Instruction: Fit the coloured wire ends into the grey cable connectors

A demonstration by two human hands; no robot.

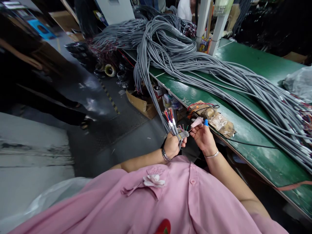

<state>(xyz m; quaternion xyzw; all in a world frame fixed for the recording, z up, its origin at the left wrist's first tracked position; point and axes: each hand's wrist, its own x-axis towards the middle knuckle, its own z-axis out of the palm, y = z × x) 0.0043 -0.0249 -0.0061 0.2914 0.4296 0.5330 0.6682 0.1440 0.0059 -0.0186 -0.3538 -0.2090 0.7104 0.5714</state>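
Several grey cables [175, 128] with white bands and bared coloured wires are gripped upright in my left hand [172, 145]. Grey wrapping covers some of its fingers. My right hand [203, 138] is just to the right, palm up, with a blue cover on the thumb and a pinkish wrap on a finger. Its fingertips are closed at thin coloured wires by the cable ends; exactly what they pinch is too small to make out. To the right of my hands, a taped brown cardboard piece [225, 125] lies at the green table's edge with red and black leads.
A long bundle of grey cables [204, 66] lies across the green table [258, 61]. White posts [203, 24] rise at the back. An open cardboard box [140, 105] sits on the floor. Another person [31, 61] stands at the left.
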